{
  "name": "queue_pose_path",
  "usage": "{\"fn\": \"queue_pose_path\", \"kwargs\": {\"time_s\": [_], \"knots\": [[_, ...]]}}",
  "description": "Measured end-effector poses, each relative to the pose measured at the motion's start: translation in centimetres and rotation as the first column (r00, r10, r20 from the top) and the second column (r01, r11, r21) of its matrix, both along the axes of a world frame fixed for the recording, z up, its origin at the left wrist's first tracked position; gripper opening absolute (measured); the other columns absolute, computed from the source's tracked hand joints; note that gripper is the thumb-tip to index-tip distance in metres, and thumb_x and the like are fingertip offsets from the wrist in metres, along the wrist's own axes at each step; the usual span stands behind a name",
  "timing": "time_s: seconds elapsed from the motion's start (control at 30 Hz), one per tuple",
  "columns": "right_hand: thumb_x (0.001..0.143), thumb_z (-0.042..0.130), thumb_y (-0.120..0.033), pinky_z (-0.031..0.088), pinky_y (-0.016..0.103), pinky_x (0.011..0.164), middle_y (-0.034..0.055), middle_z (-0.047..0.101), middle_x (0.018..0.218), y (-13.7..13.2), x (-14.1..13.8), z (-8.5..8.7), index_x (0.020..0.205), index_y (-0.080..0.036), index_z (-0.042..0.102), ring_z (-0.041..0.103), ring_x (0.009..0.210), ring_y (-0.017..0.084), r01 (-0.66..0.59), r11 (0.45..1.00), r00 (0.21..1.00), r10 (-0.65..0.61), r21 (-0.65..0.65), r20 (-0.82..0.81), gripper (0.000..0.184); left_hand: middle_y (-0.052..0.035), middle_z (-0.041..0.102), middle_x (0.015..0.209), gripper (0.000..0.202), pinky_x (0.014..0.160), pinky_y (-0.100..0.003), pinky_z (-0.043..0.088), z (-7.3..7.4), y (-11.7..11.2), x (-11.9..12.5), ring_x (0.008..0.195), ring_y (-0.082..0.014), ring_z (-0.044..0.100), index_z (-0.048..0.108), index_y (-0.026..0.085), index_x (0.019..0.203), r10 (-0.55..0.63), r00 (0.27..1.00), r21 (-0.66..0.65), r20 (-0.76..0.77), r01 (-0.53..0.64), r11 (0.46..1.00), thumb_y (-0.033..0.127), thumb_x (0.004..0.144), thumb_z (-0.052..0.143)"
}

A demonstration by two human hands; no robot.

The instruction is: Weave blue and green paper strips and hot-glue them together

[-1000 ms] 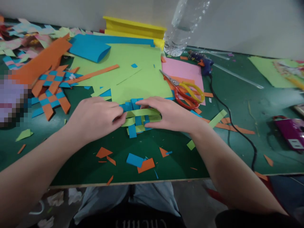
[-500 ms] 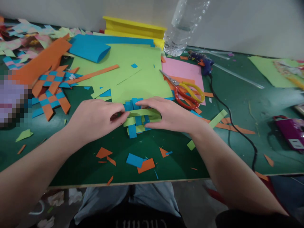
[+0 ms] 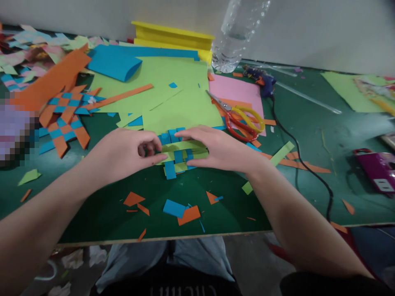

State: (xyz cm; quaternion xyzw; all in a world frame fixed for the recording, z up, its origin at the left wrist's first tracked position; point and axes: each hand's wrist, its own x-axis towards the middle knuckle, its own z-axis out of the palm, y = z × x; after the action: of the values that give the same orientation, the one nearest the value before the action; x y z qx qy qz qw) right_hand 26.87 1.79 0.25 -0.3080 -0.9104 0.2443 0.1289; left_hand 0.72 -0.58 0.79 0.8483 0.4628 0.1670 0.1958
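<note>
A small woven piece of blue and green paper strips (image 3: 178, 157) lies on the table between my hands, with one green strip (image 3: 182, 145) across its top. My left hand (image 3: 128, 152) is at the left end; its fingers are curled but stand apart from the thumb, whose tip rests at the green strips' ends. Around the right side, my right hand (image 3: 220, 148) grips the woven piece, index finger at the upper blue ends and thumb at the lower side. The right ends of the strips are hidden by that hand.
Scissors (image 3: 237, 117) lie open beyond my right hand, beside a glue gun (image 3: 265, 82) with a black cord. Behind are green sheets (image 3: 175, 94), a folded blue sheet (image 3: 114, 65) and a water bottle (image 3: 231, 45). Orange-blue woven pieces (image 3: 66, 102) lie left; scraps litter the front.
My left index finger has drawn back left off the green strip, and the gap between that hand's thumb and fingers is wider. My right hand keeps its hold.
</note>
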Motion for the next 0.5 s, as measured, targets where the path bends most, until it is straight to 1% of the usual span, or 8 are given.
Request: {"fn": "queue_pose_path", "kwargs": {"time_s": [0.17,0.27,0.37,0.5], "knots": [[0.082,0.076,-0.026,0.049,0.042,0.101,0.0057,0.068,0.129,-0.02,0.02,0.05,0.14,-0.027,0.054,0.063,0.119,0.025,0.013,1.0,1.0,-0.013,-0.027,-0.016,0.062,0.0049,0.068,0.059,0.018,0.045,-0.021,0.039,-0.32,0.0,0.31,0.049,-0.0125,0.063,0.066,0.024,0.076,-0.006,0.999,0.005,-0.041,0.006,1.0,0.04,0.086,0.068],[0.082,0.077,-0.026,0.049,0.044,0.103,0.007,0.066,0.134,0.02,-0.01,0.02,0.14,-0.026,0.054,0.061,0.124,0.026,0.004,1.0,1.0,-0.004,-0.021,-0.021,0.062,0.004,0.068,0.059,0.019,0.045,-0.022,0.039,-0.25,-0.04,0.58,0.05,-0.0136,0.062,0.066,0.024,0.074,0.01,0.996,-0.006,-0.088,-0.011,1.0,0.039,0.085,0.069],[0.082,0.077,-0.028,0.047,0.046,0.106,0.0073,0.063,0.14,0.06,0.0,-0.01,0.141,-0.027,0.054,0.058,0.129,0.027,-0.009,1.0,1.0,0.009,-0.011,-0.026,0.063,0.0036,0.067,0.058,0.021,0.046,-0.023,0.038,-0.2,-0.09,0.8,0.05,-0.0141,0.061,0.065,0.024,0.073,0.028,0.991,0.01,-0.128,-0.027,1.0,0.041,0.085,0.069],[0.082,0.077,-0.028,0.047,0.047,0.107,0.0073,0.064,0.139,0.0,0.05,0.05,0.142,-0.026,0.054,0.058,0.129,0.028,-0.006,1.0,0.999,0.005,-0.013,-0.034,0.064,0.0032,0.066,0.058,0.026,0.046,-0.024,0.035,-0.32,-0.22,0.95,0.052,-0.0145,0.06,0.063,0.024,0.073,0.04,0.986,0.051,-0.163,-0.032,0.998,0.045,0.087,0.068]]}}
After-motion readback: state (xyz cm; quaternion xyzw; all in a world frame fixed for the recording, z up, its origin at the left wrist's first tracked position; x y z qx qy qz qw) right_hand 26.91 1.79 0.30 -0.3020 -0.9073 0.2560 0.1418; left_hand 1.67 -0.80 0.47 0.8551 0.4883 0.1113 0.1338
